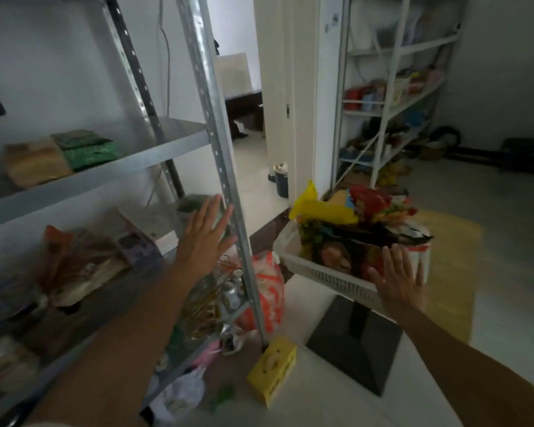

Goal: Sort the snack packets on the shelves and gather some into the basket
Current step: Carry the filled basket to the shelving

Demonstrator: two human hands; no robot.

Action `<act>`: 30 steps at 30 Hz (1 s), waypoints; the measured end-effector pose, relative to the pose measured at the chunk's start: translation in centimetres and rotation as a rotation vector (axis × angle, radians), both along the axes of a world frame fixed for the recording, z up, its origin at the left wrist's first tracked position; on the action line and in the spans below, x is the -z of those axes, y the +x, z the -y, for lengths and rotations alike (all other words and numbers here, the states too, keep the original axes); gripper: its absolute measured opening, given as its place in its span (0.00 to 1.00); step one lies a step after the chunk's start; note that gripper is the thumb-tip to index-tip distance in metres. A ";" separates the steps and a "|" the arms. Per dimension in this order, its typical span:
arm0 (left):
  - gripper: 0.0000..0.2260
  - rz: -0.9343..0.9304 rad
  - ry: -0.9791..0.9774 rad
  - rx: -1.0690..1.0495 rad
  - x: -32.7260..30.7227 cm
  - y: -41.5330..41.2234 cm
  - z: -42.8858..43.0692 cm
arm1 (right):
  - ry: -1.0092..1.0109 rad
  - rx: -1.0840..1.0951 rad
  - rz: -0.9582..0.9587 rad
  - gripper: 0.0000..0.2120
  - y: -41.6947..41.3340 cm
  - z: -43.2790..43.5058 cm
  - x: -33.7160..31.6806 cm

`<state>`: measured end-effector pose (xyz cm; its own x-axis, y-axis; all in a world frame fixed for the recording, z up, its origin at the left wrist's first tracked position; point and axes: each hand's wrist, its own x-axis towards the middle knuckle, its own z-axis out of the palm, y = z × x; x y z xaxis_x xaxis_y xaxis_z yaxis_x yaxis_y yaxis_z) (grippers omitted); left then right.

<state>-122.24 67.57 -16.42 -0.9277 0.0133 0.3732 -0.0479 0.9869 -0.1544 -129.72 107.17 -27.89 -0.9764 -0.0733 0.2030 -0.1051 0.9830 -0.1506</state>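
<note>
Both hands spread flat, one at the rack and one at the basket.

The grey metal shelving rack fills the left side; its middle shelf carries brown and orange snack packets, and green packets lie on the shelf above. To its right, a white mesh basket sits on a black pedestal stand, heaped with yellow, red and dark packets. The left hand reaches to the rack's front post with straight, splayed fingers, gripping nothing, in front of a pale green packet; whether they touch cannot be told. The right hand, fingers likewise fanned and empty, lies against the basket's near corner. A yellow box lies on the floor between rack and stand.
</note>
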 end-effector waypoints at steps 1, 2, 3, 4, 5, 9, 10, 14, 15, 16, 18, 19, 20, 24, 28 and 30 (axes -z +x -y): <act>0.31 0.032 0.034 0.002 1.3 -0.4 -1.4 | 0.000 0.019 0.029 0.35 0.5 -1.8 0.7; 0.31 0.076 0.068 -0.010 2.5 -0.8 -2.7 | -0.005 0.037 0.058 0.33 0.9 -3.5 1.3; 0.31 0.111 0.098 -0.016 3.9 -1.2 -3.8 | -0.009 0.057 0.085 0.33 1.4 -5.1 1.9; 0.32 0.143 0.113 -0.010 5.0 -1.6 -4.9 | 0.008 0.086 0.113 0.33 1.8 -6.6 2.7; 0.34 0.171 0.114 0.005 6.1 -2.0 -5.9 | 0.047 0.117 0.148 0.34 2.2 -7.9 3.2; 0.37 0.254 0.081 0.096 8.5 -4.3 -9.2 | 0.063 0.183 0.210 0.34 1.6 -10.5 3.8; 0.37 0.276 0.086 0.118 8.8 -5.1 -9.9 | 0.052 0.195 0.217 0.34 1.0 -10.6 3.7; 0.34 0.250 0.123 0.202 9.5 -9.1 -11.2 | 0.012 0.241 0.248 0.34 -1.6 -10.0 3.8; 0.33 0.247 0.147 0.211 10.0 -10.3 -11.1 | 0.003 0.245 0.257 0.34 -2.3 -9.9 4.1; 0.33 0.249 0.169 0.210 10.3 -11.6 -11.0 | -0.005 0.250 0.261 0.33 -3.0 -9.7 4.4; 0.33 0.246 0.190 0.203 11.3 -14.4 -10.2 | -0.024 0.256 0.276 0.33 -4.6 -9.3 4.8; 0.33 0.257 0.203 0.201 11.9 -15.9 -9.5 | -0.042 0.265 0.286 0.33 -5.4 -9.0 4.9; 0.32 0.284 0.230 0.192 12.5 -17.2 -8.9 | -0.058 0.277 0.301 0.32 -6.4 -8.8 5.3; 0.34 0.448 0.401 0.171 15.5 -21.3 -5.8 | -0.114 0.331 0.386 0.29 -10.2 -8.0 7.2; 0.35 0.588 0.427 0.176 18.4 -25.1 -3.5 | -0.256 0.393 0.414 0.29 -11.7 -7.2 8.4; 0.35 0.632 0.470 0.179 19.3 -26.9 -3.1 | -0.326 0.409 0.409 0.31 -12.0 -6.9 8.3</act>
<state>-149.13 70.66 -35.70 -0.9638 0.1536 -0.2181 0.0743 0.9398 0.3336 -141.70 114.05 -36.17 -0.9154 0.3222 -0.2414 0.3960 0.8286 -0.3958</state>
